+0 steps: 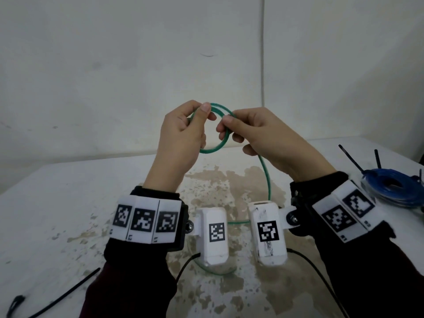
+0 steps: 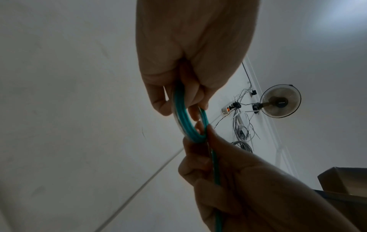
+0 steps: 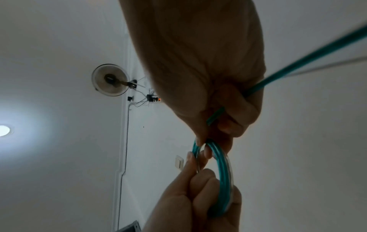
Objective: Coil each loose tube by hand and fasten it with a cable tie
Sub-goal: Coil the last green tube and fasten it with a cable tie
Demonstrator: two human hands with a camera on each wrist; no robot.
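I hold the green tube [image 1: 212, 146] up in the middle of the frame, above the table [image 1: 57, 203], already wound into a small ring of several turns. My left hand [image 1: 181, 134] pinches the ring's upper left side, thumb on top and fingers curled through it. My right hand [image 1: 259, 138] pinches the ring's right side between thumb and forefinger, the other fingers curled around the loose tail. That tail drops from my right palm toward the lower centre, passes behind the white wrist cameras [image 1: 267, 232] and curves onto the stained tabletop, where the cameras hide part of it.

At the right edge lies a blue coil [image 1: 394, 187], with black cable ties [image 1: 351, 158] sticking up from it. Another black cable tie [image 1: 66, 292] lies loose in the lower left corner. From the left wrist view, a wall fan [image 2: 281, 101] and tangled wiring [image 2: 241, 125] sit right of centre.
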